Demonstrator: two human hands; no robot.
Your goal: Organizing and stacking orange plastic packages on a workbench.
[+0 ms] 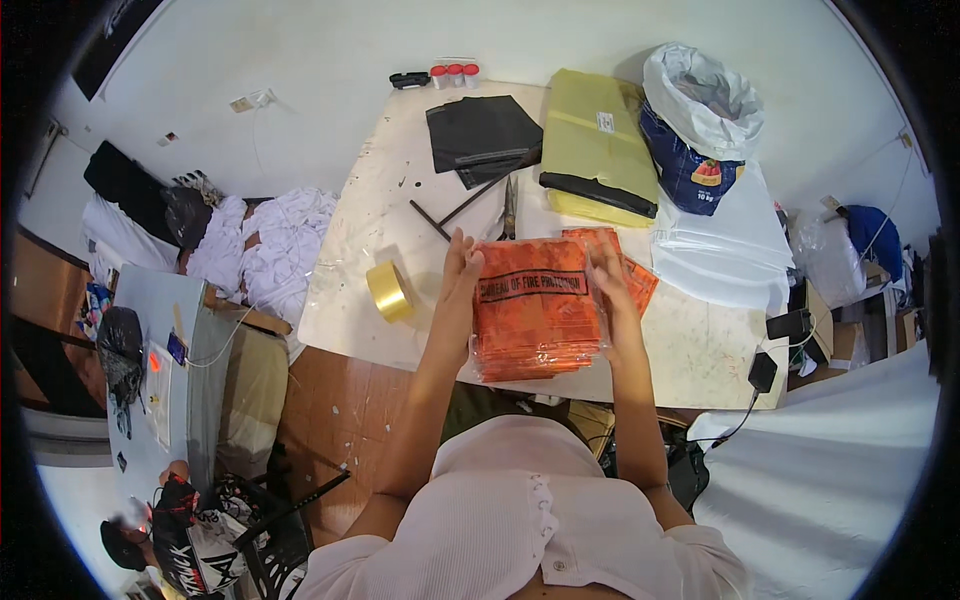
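Note:
Between my two hands stands a thick stack of orange plastic packets [536, 315] with dark printing on the top one. My left hand [460, 275] presses its left side, fingers pointing up along the edge. On the opposite side my right hand [615, 285] grips the stack, its fingertips partly hidden by the clear plastic. More orange packets [642, 284] lie on the table just behind my right hand. Beyond the stack are a pair of scissors [510, 208] and a thin black T-shaped rod [462, 207]. A roll of golden tape [389, 291] stands left of my left hand.
Black plastic sheets [482, 135], a yellow folded bundle [600, 140] and a blue-white sack [700, 130] occupy the far side of the white table [345, 300]. A black power adapter [763, 372] sits at its right corner. At lower left, another person [200, 540] sits by a grey table [205, 340].

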